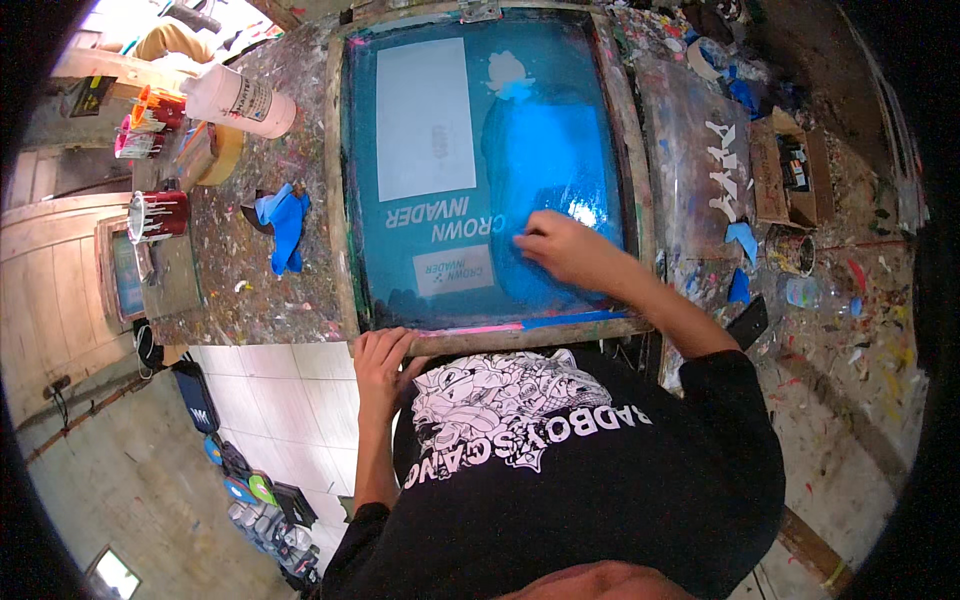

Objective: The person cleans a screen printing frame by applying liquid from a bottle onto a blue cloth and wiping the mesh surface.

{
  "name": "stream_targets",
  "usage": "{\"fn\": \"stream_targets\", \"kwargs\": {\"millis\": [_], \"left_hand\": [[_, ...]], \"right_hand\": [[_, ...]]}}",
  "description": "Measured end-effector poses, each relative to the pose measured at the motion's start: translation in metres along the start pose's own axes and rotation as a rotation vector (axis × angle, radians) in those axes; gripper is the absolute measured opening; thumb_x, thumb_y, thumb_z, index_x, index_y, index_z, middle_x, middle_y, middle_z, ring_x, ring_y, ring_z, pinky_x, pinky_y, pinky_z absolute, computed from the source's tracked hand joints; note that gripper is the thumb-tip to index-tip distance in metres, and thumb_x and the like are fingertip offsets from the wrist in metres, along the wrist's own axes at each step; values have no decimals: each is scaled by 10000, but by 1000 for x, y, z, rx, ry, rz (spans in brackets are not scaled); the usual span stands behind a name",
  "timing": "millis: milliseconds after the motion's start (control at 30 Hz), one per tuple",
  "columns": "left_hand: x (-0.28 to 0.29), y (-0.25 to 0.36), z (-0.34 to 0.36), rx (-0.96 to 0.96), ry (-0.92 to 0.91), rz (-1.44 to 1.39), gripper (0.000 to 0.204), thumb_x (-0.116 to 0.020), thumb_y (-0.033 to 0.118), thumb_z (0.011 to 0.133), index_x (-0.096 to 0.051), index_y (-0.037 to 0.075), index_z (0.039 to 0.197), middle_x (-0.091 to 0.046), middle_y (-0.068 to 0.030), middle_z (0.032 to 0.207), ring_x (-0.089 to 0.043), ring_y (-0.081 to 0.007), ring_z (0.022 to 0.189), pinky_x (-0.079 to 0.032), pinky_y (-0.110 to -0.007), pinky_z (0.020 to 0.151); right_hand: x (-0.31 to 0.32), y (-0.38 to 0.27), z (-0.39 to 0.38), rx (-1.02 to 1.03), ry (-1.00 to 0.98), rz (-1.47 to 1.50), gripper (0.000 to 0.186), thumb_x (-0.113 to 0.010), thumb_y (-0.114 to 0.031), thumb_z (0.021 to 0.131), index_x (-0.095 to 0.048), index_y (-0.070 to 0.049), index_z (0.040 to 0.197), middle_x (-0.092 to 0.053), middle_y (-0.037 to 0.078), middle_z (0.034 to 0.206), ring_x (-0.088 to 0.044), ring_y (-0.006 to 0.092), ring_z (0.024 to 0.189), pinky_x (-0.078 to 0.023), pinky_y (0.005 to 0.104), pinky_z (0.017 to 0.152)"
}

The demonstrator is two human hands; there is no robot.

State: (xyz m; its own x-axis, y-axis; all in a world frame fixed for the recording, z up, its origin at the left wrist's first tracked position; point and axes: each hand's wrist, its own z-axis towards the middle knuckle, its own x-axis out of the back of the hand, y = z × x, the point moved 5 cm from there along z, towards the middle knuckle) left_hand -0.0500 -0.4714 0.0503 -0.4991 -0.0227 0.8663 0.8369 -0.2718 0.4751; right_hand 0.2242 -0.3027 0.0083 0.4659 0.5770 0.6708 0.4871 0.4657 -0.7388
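A wooden-framed printing screen (632, 150) with blue mesh lies flat on a paint-spattered table (240, 290). Bright blue ink (550, 150) covers the right half of the mesh; pale rectangles and lettering show on the left half. My right hand (565, 250) rests palm-down on the mesh near the lower right, fingers pressed together on the inked area; whether it holds anything beneath is hidden. My left hand (385, 355) grips the near wooden edge of the frame at its lower left.
A blue cloth (285, 225) lies left of the frame. A white bottle (240, 100), a tape roll (215, 155) and a dark red can (160, 212) stand at the far left. A cardboard box (790, 170) and blue scraps sit right. Tiled floor below.
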Motion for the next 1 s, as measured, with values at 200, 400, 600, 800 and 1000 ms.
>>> {"fn": "stream_targets", "kwargs": {"millis": [200,400,600,800,1000], "left_hand": [[0,2,1,9,2,28,475,-852,163,616,-703,71,1058,-674,-65,1052,-615,-266,972,-440,-406,866],[-1,-1,2,15,-41,28,436,-831,159,657,-697,59,1059,-672,-71,1055,-618,-272,985,-448,-422,874],[-1,0,3,36,-50,-3,457,-839,174,655,-699,66,1076,-674,-67,1061,-614,-272,984,-440,-418,886],[1,0,3,17,-50,1,484,-852,174,631,-710,83,1084,-667,-59,1075,-607,-280,986,-432,-431,899],[-7,-7,-1,-2,-35,-5,477,-854,161,623,-716,63,1068,-676,-62,1065,-607,-281,978,-427,-426,891]], "right_hand": [[17,5,4,216,-118,-172,219,-642,-269,898,-600,-57,929,-618,166,873,-640,367,831,-517,497,732],[-16,-12,0,-118,-268,181,250,-580,-317,915,-609,-70,934,-628,186,868,-641,388,839,-516,495,750],[71,27,-20,0,0,-375,195,-657,-115,829,-702,-80,1015,-637,128,995,-654,342,893,-551,437,775],[37,-16,-58,27,-236,-311,156,-599,-66,845,-621,-39,997,-625,164,1012,-654,336,934,-548,454,795],[82,43,-12,-94,181,-707,145,-566,-64,843,-622,12,952,-621,163,959,-629,327,955,-540,428,820]]}}
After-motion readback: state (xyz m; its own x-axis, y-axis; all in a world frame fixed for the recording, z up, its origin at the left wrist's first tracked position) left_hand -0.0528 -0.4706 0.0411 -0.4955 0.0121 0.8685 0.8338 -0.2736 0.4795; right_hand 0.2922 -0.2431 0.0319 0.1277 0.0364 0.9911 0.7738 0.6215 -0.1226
